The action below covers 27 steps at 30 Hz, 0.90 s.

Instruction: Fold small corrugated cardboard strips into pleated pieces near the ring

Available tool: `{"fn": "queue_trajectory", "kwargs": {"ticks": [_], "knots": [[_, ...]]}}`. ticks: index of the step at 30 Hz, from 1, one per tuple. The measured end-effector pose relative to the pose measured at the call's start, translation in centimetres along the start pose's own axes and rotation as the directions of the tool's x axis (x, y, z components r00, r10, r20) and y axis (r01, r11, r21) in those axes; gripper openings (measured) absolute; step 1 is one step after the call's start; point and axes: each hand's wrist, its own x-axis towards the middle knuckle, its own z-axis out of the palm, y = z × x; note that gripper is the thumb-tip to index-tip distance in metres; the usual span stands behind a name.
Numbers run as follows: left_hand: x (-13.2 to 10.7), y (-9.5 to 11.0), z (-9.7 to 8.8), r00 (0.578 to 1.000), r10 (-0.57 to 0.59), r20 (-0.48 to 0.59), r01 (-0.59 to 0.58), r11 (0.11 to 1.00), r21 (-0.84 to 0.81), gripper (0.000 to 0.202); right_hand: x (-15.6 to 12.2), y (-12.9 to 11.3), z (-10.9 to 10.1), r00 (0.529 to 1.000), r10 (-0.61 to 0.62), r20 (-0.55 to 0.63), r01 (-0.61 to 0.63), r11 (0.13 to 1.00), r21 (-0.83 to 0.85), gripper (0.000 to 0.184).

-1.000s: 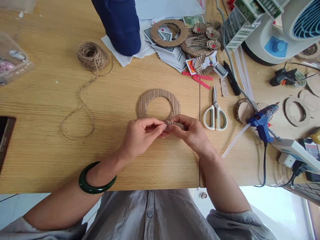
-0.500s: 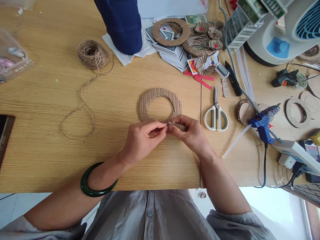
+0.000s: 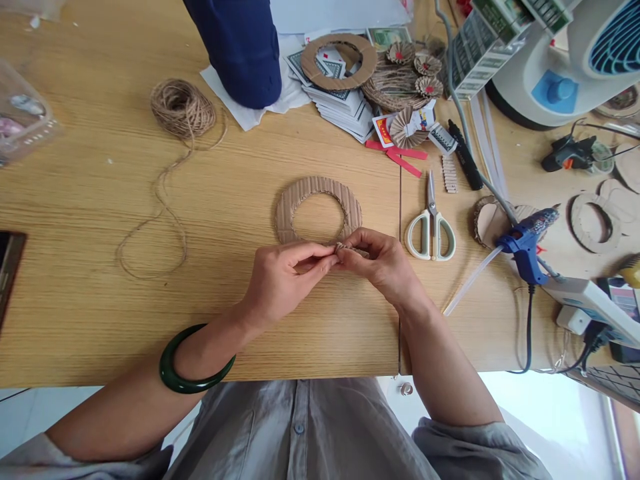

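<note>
Between my fingertips is a small strip of corrugated cardboard (image 3: 358, 253), mostly covered by my fingers. My left hand (image 3: 280, 277) pinches its left end between thumb and forefinger. Around the rest of it, my right hand (image 3: 383, 267) is closed, thumb on the near side. Just beyond my hands a corrugated cardboard ring (image 3: 287, 212) lies flat on the wooden table (image 3: 240, 200), its near edge partly hidden by my fingers. Scissors (image 3: 432, 223) with pale handles rest to the right of the ring, blades pointing away.
A twine ball (image 3: 183, 107) trails a loose strand at left. Behind stand a dark blue cylinder (image 3: 240, 53) and a stack of playing cards (image 3: 345, 110) under another cardboard ring (image 3: 370, 60). At right are a blue glue gun (image 3: 525, 247), a marker (image 3: 465, 157) and a white fan (image 3: 565, 73).
Less of the cardboard strip shows between my fingers now, as my right hand's grip has shifted slightly over it. The view has moved a little; the things on the table stay put.
</note>
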Motion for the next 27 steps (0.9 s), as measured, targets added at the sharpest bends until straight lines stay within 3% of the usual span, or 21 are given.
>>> {"fn": "queue_trajectory", "kwargs": {"ticks": [8,16,22,27], "knots": [[0.1,0.6,-0.4,0.990,-0.115,0.077,0.124,0.985,-0.120,0.009,0.0,-0.2,-0.1,0.995,-0.099,0.009,0.099,0.995,0.015,0.036],[0.2,1.0,-0.5,0.988,-0.003,0.154,0.003,1.000,-0.001,0.009,-0.1,-0.1,-0.4,0.991,-0.123,0.058,0.122,0.992,0.026,0.027],[0.4,1.0,-0.5,0.955,-0.165,0.248,0.233,0.933,-0.275,0.017,-0.1,-0.2,-1.2,0.995,-0.089,0.046,0.082,0.989,0.125,0.024],[0.8,0.9,-0.6,0.934,-0.252,0.252,0.330,0.879,-0.343,0.021,0.1,0.0,-1.1,0.997,-0.063,0.047,0.056,0.989,0.138,0.025]]}}
